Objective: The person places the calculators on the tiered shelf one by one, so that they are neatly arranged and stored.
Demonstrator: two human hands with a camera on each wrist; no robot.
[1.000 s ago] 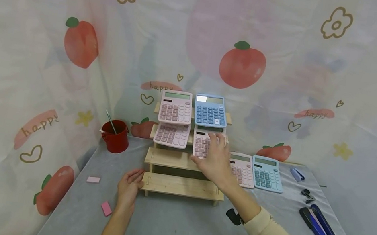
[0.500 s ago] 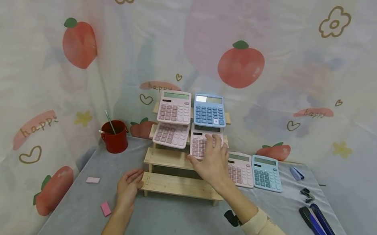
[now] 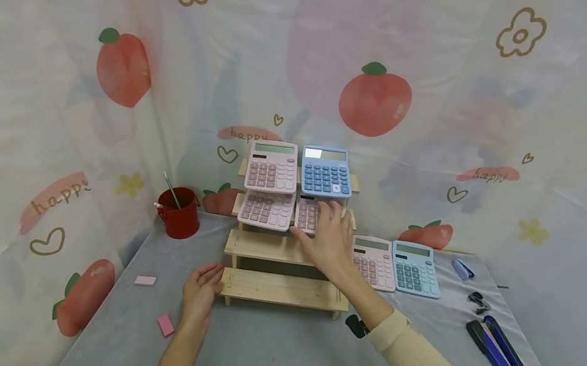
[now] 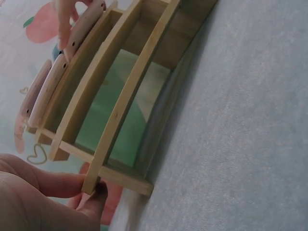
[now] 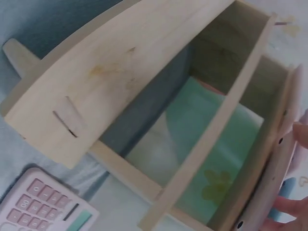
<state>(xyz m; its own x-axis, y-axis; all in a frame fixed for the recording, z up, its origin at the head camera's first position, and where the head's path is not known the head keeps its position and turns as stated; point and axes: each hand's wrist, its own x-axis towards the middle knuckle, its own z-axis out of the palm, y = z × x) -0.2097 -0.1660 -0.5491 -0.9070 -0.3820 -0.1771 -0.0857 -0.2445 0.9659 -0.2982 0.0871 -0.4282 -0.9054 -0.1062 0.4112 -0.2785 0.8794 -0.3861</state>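
My left hand (image 3: 199, 297) pinches the left end of the lowest step of a wooden step rack (image 3: 283, 290), thumb and finger on either side of the board in the left wrist view. With thumb and fingers spread across it, my right hand (image 3: 331, 240) grips a pink calculator (image 3: 306, 215) at the right of the second-highest step. Part of that calculator is hidden by the hand and the blue calculator (image 3: 326, 174) above it. Left of it lies another pink calculator (image 3: 266, 212), below a pale pink calculator (image 3: 273, 168) on the top step.
A pink calculator (image 3: 374, 265) and a teal calculator (image 3: 416, 271) lie right of the rack. Farther right are a small blue stapler (image 3: 462, 270), black clips (image 3: 478, 303) and a long blue stapler (image 3: 503, 357). A red bucket (image 3: 181, 217) and pink erasers (image 3: 166, 325) are at left.
My right hand has moved slightly left and back with the pink calculator, which now sits deeper on its step under the blue one. The left hand keeps its place on the rack.
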